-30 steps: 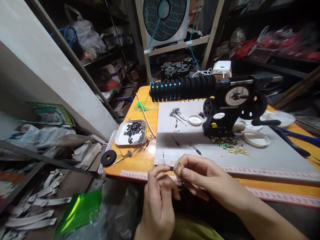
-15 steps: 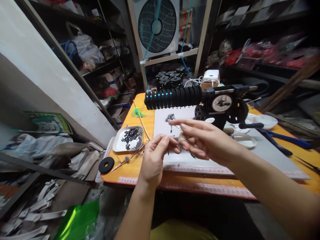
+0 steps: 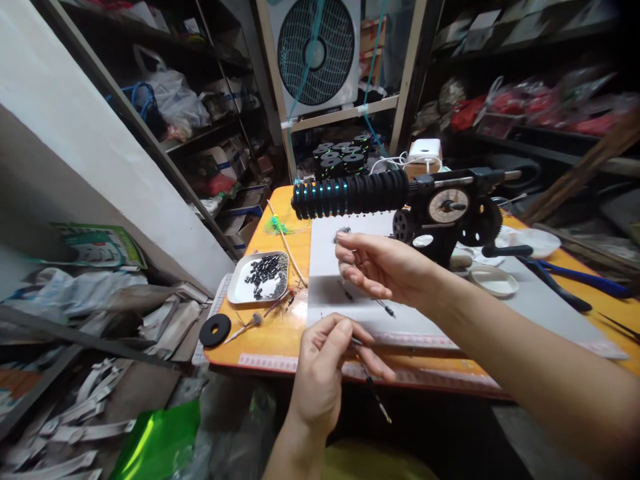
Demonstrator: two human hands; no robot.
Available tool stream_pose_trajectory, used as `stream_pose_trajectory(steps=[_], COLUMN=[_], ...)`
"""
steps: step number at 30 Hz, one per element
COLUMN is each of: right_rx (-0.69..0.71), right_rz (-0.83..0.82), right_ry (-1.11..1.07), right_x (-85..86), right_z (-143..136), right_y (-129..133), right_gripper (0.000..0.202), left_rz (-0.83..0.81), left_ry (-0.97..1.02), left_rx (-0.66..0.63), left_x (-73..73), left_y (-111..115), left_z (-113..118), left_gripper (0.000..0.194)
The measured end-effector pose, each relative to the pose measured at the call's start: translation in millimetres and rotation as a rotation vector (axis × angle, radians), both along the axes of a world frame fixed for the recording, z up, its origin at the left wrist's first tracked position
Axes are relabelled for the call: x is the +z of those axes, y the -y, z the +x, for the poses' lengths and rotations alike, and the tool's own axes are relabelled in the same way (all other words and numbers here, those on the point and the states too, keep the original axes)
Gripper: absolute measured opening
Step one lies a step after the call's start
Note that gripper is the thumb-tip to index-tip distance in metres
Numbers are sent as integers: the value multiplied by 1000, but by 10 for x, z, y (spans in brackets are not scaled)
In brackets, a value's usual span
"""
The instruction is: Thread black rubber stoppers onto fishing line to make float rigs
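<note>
Near the table's front edge, my left hand pinches a thin dark piece with a pale tip, which hangs down to the right past the edge. Above it, my right hand is over the white board, thumb and forefinger together near a small pile of grey metal parts; whatever is between those fingertips is too small to make out. A short black-and-metal piece lies on the board below my right hand. The two hands are apart.
A white tray of black and metal parts sits left, near a black ring. Behind my hands stands a machine with a black ribbed roller. Blue-handled pliers lie right. A fan is at the back.
My left hand has moved down toward me, and the thin dark piece now shows hanging from it. My right hand has shifted slightly left and up, away from the left hand.
</note>
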State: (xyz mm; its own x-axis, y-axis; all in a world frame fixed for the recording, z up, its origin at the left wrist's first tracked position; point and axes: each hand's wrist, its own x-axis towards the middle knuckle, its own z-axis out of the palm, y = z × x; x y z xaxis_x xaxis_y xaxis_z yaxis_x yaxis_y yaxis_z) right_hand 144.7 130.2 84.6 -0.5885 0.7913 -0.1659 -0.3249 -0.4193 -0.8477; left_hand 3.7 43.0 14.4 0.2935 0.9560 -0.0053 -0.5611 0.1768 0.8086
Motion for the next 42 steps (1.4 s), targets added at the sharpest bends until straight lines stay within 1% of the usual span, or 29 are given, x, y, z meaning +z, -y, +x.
stream_pose_trajectory(steps=[4, 10, 15, 18, 21, 23, 26, 28, 29, 31, 32, 34, 35, 36, 39, 42], right_rx=[-2, -11, -20, -35, -77, -153, -339, -424, -435, -406, -378, -337, -331, -333, -321, -239], right_rz=[-4, 6, 29, 71, 160, 254, 411, 489, 513, 534, 534, 529, 530, 534, 538, 503], right_ry=[3, 21, 65, 115, 201, 279, 398, 460, 487, 530, 546, 565, 567, 564, 533, 478], right_x=[-6, -19, -3, 4, -16, -41, -75, -90, -97, -113, -121, -131, -130, -124, -66, 27], right_z=[-8, -16, -25, -32, -21, -4, 8, -10, -27, -70, -89, -108, -104, -90, -4, 99], right_y=[-2, 14, 19, 20, 35, 54, 64, 29, -6, -102, -153, -231, -245, -238, -99, 124], right_gripper=[37, 36, 38, 36, 34, 29, 19, 23, 25, 27, 24, 12, 10, 16, 31, 33], left_rz=[-49, -91, -114, -112, -114, -110, -105, -86, -68, -24, -5, 32, 51, 73, 136, 239], left_ry=[53, 141, 166, 172, 157, 98, -42, -95, -112, -172, -220, -333, -391, -445, -547, -589], left_rx=[-35, -55, -70, -66, -40, 17, 114, 147, 157, 192, 223, 289, 318, 339, 341, 347], left_x=[-53, -69, -72, -79, -103, -127, -178, -224, -249, -293, -308, -320, -315, -304, -235, -125], left_y=[112, 168, 204, 204, 194, 187, 187, 202, 214, 252, 278, 337, 367, 392, 405, 288], left_z=[-21, -14, -12, -4, 9, 1, -57, -118, -148, -196, -212, -228, -231, -232, -232, -210], left_gripper=[29, 29, 28, 29, 28, 27, 29, 35, 39, 45, 48, 51, 52, 53, 49, 40])
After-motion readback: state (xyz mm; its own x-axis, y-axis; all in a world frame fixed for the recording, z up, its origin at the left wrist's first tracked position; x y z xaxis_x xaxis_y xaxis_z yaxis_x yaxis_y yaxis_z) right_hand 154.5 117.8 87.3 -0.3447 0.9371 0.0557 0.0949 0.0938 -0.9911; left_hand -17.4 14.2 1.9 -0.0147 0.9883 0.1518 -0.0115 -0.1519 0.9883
